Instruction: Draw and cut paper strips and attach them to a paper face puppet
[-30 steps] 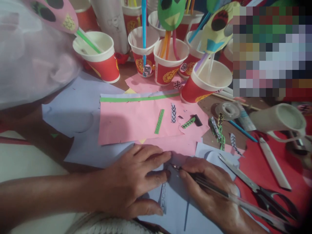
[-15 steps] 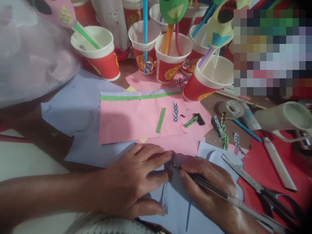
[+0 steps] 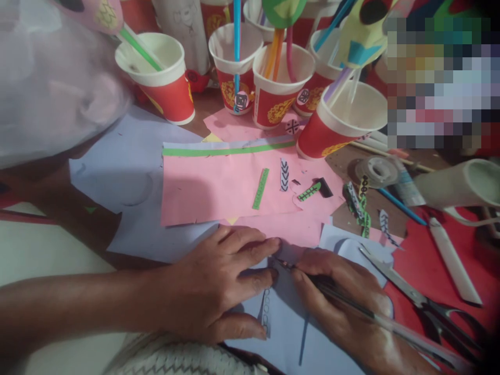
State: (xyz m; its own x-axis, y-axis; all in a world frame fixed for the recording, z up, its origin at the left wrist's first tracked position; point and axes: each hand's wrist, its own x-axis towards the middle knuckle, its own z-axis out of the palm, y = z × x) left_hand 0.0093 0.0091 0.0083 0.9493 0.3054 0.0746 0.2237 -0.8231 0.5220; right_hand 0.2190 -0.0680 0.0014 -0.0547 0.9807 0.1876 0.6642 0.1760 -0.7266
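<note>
My left hand (image 3: 230, 286) lies flat with its fingers spread, pressing a narrow paper strip (image 3: 266, 312) marked with a row of small drawn circles. The strip lies on blue paper (image 3: 289, 338). In my right hand (image 3: 344, 307) is a pen (image 3: 351, 304), its tip at the upper part of the strip, close to my left fingertips; the fingers hide part of the strip there. Beyond my hands lies pink paper (image 3: 219, 187) with a green band along its top. On it rest a green patterned strip (image 3: 261, 188) and a white strip with chevrons (image 3: 284, 174).
Several red-and-white paper cups (image 3: 167, 88) holding straws stand along the back. Scissors (image 3: 420, 302) lie beside my right hand on red paper, near a white-handled cutter (image 3: 455, 263). A tape roll (image 3: 378, 171) and a mug (image 3: 461, 185) are at right. A plastic bag (image 3: 58, 88) fills the upper left.
The view has shifted slightly, so most things sit a little further right and higher. Both hands keep nearly the same pose, with the pen tip still at the strip.
</note>
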